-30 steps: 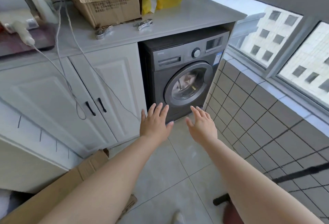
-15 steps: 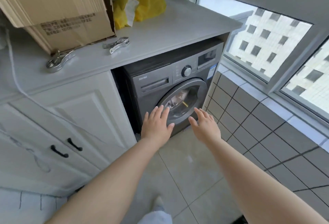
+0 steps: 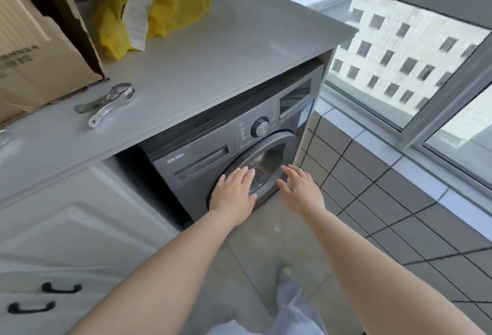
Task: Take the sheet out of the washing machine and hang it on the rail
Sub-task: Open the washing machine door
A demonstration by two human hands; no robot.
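- Head view: washing machine point(image 3: 202, 172) at centre frame, set under the grey bench point(image 3: 213, 63); round door point(image 3: 262, 164) closed.
- Sheet not clearly visible; only pale blurred shapes behind the door glass. Presumably inside the drum; cannot confirm from this view.
- Left hand point(image 3: 234, 196) at lower centre, over the left part of the door ring; fingers point(image 3: 243, 176) straight and slightly spread, holding nothing. Contact with the door cannot be told.
- Right hand point(image 3: 303, 193) just right of the door, near its right edge; fingers straight and relaxed, holding nothing.
- Door handle position not legible; likely at the right edge of the ring, nearest the right hand.
- Expected handling of the sheet: soft, limp, no stiffness; heavy if wet, likely twisted and clinging to the drum wall.
- Recommended hold: gather a thick fold at the nearest bunch with both hands, not a single thin edge; draw out steadily, feeding hand over hand.
- Risk: trailing end dropping onto the floor tiles point(image 3: 266, 241); support the bulk against the forearms.
- For hanging: locate one long hem, spread along it, drape evenly.
- Rail not in frame.
- Also on the bench: metal clamp point(image 3: 106, 104) at left, yellow bag point(image 3: 170, 12) at upper centre, cardboard box point(image 3: 34, 49) at upper left.
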